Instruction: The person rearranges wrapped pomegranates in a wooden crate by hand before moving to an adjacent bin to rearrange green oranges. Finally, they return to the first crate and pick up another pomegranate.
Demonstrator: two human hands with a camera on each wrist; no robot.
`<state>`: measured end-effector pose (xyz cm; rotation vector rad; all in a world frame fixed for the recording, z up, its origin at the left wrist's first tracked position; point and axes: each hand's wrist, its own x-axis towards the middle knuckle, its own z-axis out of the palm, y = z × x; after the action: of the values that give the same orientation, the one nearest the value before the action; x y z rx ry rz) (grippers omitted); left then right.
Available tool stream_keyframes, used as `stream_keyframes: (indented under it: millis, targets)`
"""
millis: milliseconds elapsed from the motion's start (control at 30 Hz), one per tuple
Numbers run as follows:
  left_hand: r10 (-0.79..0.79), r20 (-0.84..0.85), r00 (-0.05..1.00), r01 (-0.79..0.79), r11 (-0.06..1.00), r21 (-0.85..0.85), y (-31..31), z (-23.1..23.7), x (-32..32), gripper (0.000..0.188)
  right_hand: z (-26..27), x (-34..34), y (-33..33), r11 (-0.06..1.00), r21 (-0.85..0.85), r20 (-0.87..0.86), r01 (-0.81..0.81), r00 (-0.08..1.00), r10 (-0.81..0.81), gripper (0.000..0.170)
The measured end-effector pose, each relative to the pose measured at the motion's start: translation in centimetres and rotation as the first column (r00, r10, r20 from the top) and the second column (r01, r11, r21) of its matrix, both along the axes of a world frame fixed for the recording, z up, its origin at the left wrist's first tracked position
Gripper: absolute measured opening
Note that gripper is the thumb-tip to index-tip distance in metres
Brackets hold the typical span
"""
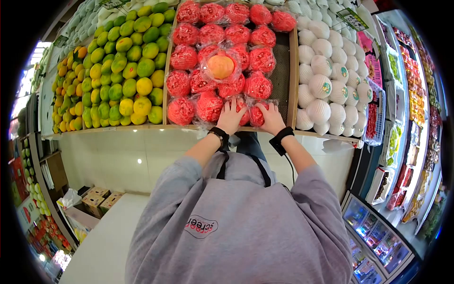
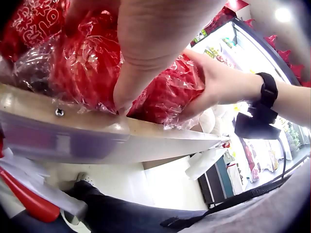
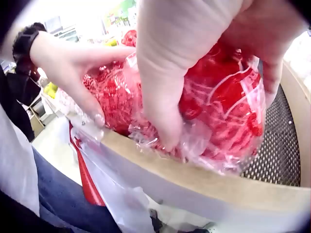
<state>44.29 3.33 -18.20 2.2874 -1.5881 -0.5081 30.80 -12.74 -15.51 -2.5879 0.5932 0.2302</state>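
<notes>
Round fruits in red printed wrap and clear plastic fill a wooden-edged display bin. At the bin's front edge my left hand [image 1: 231,116] grips one red-wrapped fruit [image 3: 114,97], its fingers over the top and its thumb down the near side. Just to the right, my right hand [image 1: 271,118] holds the neighbouring red-wrapped fruit [image 3: 223,116], with thumb and fingers around opposite sides. Both fruits sit low by the wooden front rim [image 3: 165,167]. Higher up in the head view, a yellow-orange fruit [image 1: 220,66] in clear wrap lies on top of the red ones.
Green and yellow citrus [image 1: 124,71] are piled left of the bin. White foam-netted fruits [image 1: 326,87] stand to the right. Dark mesh bin floor [image 1: 282,66] shows along the bin's right side. Lit shelves [image 1: 402,94] line the far right.
</notes>
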Motion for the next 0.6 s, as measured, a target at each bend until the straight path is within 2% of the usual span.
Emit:
stream_keyframes:
  millis: [133, 367, 467, 600]
  targets:
    - [0.011, 0.003, 1.000, -0.011, 0.999, -0.034, 0.1, -0.1, 0.0, 0.072, -2.3, 0.2, 0.7, 0.995, -0.044, 0.010, 0.086, 0.996, -0.086, 0.081]
    - [-0.019, -0.078, 0.997, 0.016, 0.999, -0.047, 1.5, -0.5, 0.7, 0.079, -1.8, 0.4, 1.5, 0.993, -0.074, -0.026, 0.088, 0.996, -0.090, 0.082]
    - [-0.030, -0.057, 0.998, 0.026, 0.997, -0.076, 1.2, -1.0, 0.9, 0.083, -2.7, 1.0, 1.3, 0.990, -0.119, -0.107, 0.077, 0.990, -0.089, 0.081]
    - [-0.030, -0.073, 0.997, 0.026, 0.998, -0.057, 1.4, -1.0, 0.6, 0.082, -2.1, 1.2, 1.3, 0.991, -0.090, -0.113, 0.100, 0.988, -0.110, 0.084]
